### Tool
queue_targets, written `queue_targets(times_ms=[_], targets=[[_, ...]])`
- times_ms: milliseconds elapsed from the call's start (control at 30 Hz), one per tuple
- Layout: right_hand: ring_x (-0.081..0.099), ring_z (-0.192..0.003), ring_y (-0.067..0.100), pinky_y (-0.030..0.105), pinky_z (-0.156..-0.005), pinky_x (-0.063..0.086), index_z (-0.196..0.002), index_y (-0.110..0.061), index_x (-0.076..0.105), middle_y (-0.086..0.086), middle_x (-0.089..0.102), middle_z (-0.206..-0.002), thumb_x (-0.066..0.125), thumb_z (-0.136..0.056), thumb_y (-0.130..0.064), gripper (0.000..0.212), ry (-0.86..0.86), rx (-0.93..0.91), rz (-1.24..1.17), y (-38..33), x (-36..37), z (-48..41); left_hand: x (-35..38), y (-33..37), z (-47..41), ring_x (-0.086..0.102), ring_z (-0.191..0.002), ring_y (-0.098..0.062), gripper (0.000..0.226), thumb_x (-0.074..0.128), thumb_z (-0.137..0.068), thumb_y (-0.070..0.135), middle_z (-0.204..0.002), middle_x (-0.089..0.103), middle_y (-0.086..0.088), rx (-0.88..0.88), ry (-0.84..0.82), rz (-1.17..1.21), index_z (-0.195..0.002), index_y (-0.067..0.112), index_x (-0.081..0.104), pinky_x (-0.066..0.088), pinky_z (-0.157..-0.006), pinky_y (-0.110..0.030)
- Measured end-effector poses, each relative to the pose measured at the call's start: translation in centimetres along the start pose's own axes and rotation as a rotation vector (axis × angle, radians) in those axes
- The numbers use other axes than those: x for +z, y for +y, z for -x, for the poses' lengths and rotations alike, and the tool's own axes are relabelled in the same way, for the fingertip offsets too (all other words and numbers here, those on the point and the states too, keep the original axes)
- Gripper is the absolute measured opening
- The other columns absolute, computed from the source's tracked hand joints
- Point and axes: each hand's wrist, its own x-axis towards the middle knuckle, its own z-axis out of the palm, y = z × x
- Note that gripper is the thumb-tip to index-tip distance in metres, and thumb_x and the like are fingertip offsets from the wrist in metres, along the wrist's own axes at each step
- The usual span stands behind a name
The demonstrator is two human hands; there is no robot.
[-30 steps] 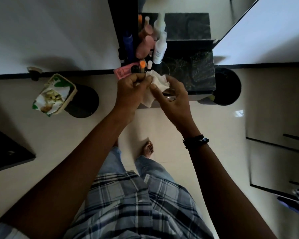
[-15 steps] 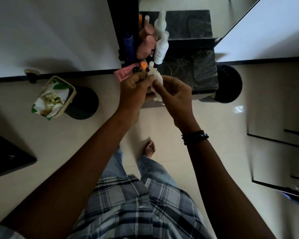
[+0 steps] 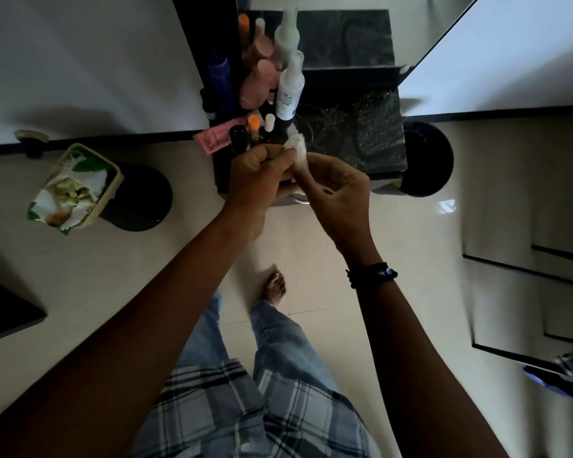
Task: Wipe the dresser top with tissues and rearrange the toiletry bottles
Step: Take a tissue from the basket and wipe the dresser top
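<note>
I see both hands meeting just above the front edge of the small dark marble-patterned counter (image 3: 361, 133). The left hand (image 3: 258, 173) is curled narrow, and its fingertips pinch one side of the crumpled white tissue (image 3: 296, 148). The right hand (image 3: 336, 190) pinches the other side of the same tissue with thumb and forefinger, the other fingers loosely bent. The tissue is bunched small between the two hands, over the front left part of the counter; I cannot tell if it touches the surface.

The bottles crowd the left side of the counter. A tall white spray bottle (image 3: 290, 90) stands near the middle, with a pink rounded bottle (image 3: 258, 85) just beside it on the left and a dark blue tube (image 3: 221, 81) against the left edge. Nearer to the hands stand a small bottle with orange cap (image 3: 254, 125), a small bottle with white cap (image 3: 269, 122) and a short black bottle (image 3: 239, 138), all close together. A pink flat sachet (image 3: 214, 138) hangs over the front left corner of the counter.

The right half of the counter is bare dark stone up to its right edge, so the open room is there. On the pale tiled floor (image 3: 311, 233), a round black stool (image 3: 427, 158) sits just beside the right front corner. On the left, well apart from the counter, a beige bin with a green-and-white printed bag (image 3: 76, 188) rests against a second round black stool (image 3: 143, 198).
</note>
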Motion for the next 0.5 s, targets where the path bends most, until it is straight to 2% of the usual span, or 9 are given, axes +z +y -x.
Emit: queue_targets(times_ms=[100, 167, 333, 400, 500], targets=[[0.073, -0.085, 0.019, 0.042, -0.076, 0.06, -0.105, -0.003, 0.073, 0.006, 0.075, -0.093, 0.068, -0.09, -0.012, 0.018, 0.035, -0.033, 0.033, 0.8, -0.6, -0.7, 1.1, -0.5, -0.5, 0.071, -0.094, -0.024, 0.015, 0.062, -0.09, 0.014, -0.103, 0.071, -0.018, -0.024, -0.025, 0.002, -0.1, 0.004, 0.067, 0.06, -0.079, -0.033], [0.073, -0.085, 0.019, 0.043, -0.078, 0.06, -0.104, -0.001, 0.073, 0.008, 0.075, -0.093, 0.067, -0.09, -0.009, 0.017, 0.049, -0.015, -0.012, 1.5, -1.1, -1.1, 1.8, -0.8, -0.9, 0.071, -0.094, -0.025, 0.021, 0.062, -0.09, 0.013, -0.103, 0.071, -0.02, -0.031, -0.013, 0.019, -0.106, -0.001, 0.065, 0.06, -0.08, -0.035], [0.072, -0.082, 0.015, 0.028, -0.076, 0.058, -0.1, -0.002, 0.073, 0.005, 0.075, -0.089, 0.065, -0.091, -0.008, 0.013, 0.106, -0.029, -0.034, 3.5, -2.3, -2.6, 3.5, -1.9, -2.2, 0.071, -0.087, -0.022, 0.013, 0.058, -0.092, 0.006, -0.098, 0.07, -0.015, -0.035, 0.018, 0.081, -0.104, 0.004, 0.062, 0.06, -0.074, -0.031], [0.071, -0.083, 0.014, 0.025, -0.076, 0.055, -0.103, -0.002, 0.072, 0.006, 0.074, -0.092, 0.062, -0.092, -0.006, 0.015, 0.191, -0.037, 0.045, 4.9, -3.1, -3.9, 3.9, -2.5, -3.0, 0.07, -0.085, -0.018, 0.016, 0.057, -0.092, 0.007, -0.098, 0.068, -0.011, -0.048, 0.035, 0.061, -0.107, 0.007, 0.06, 0.059, -0.074, -0.031], [0.068, -0.091, 0.017, 0.025, -0.08, 0.053, -0.116, -0.005, 0.068, 0.009, 0.073, -0.106, 0.056, -0.09, 0.0, 0.029, 0.357, -0.075, 0.256, 7.0, -4.4, -6.2, 3.9, -3.8, -4.0, 0.067, -0.085, -0.017, 0.022, 0.058, -0.092, 0.009, -0.097, 0.066, -0.005, -0.053, 0.054, -0.009, -0.114, 0.007, 0.057, 0.058, -0.075, -0.03]])
